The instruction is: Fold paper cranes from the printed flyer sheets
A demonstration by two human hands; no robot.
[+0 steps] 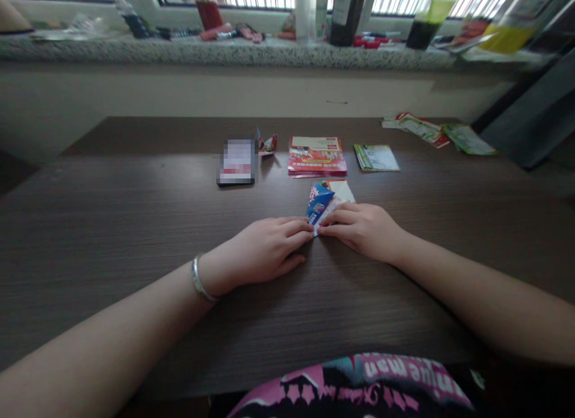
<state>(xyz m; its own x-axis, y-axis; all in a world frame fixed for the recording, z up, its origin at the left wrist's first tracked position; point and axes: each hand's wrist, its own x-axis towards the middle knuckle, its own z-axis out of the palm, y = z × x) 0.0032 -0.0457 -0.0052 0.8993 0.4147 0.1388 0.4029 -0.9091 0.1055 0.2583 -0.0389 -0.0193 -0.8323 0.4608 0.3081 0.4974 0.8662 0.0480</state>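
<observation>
Dark table [112, 220] below a cluttered window sill [247, 54], with a partly folded paper [318, 197] lying near its middle.
The left hand's [272, 247] fingers lie close together at the paper's lower left edge; the right hand's [366, 231] bent fingers press its lower right, probably holding the folds flat against the firm top (whether either pinches, I cannot tell). A red leaflet stack [317, 157] sits just beyond, likely for easy reach, between a phone-like device [237, 160] and green-and-white papers [380, 158]. Room opens leftward and toward the near edge; the stack limits forward movement.
</observation>
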